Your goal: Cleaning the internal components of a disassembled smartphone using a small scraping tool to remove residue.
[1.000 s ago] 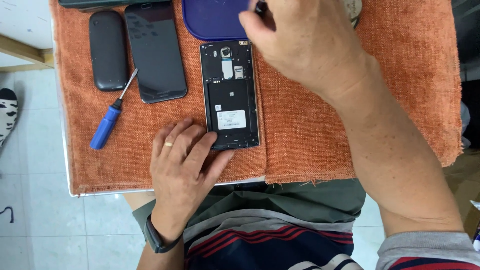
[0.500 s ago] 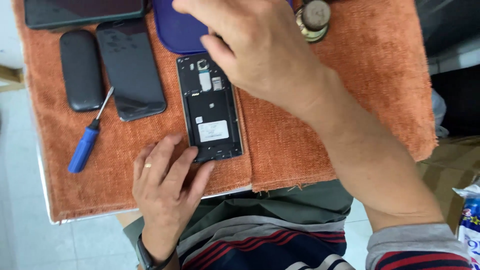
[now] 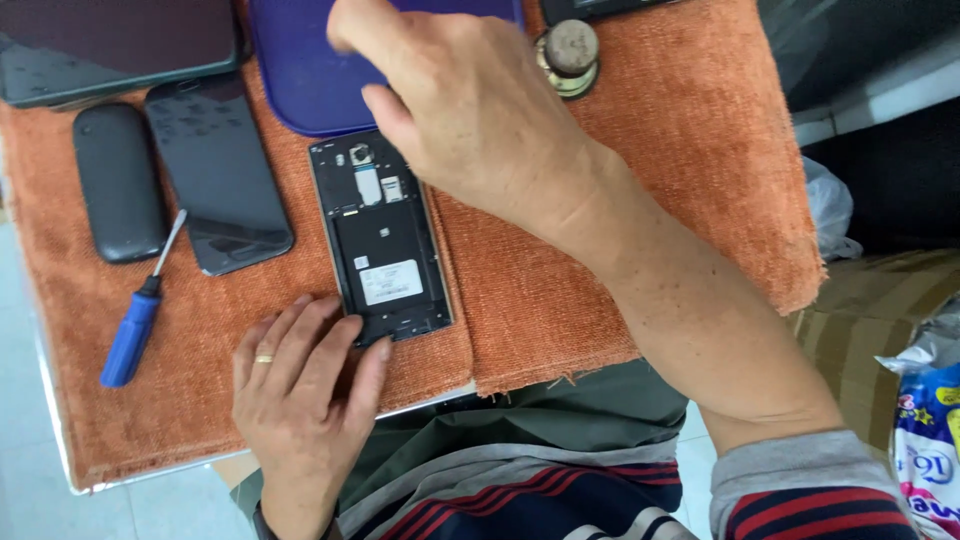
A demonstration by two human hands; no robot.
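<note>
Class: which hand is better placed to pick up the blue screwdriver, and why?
Left. The left hand rests on the cloth close to the screwdriver; the right hand is farther away, over the blue tray.

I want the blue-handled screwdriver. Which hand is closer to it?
Left. The left hand rests just right of the blue-handled screwdriver; the right hand is farther, above the opened phone.
</note>
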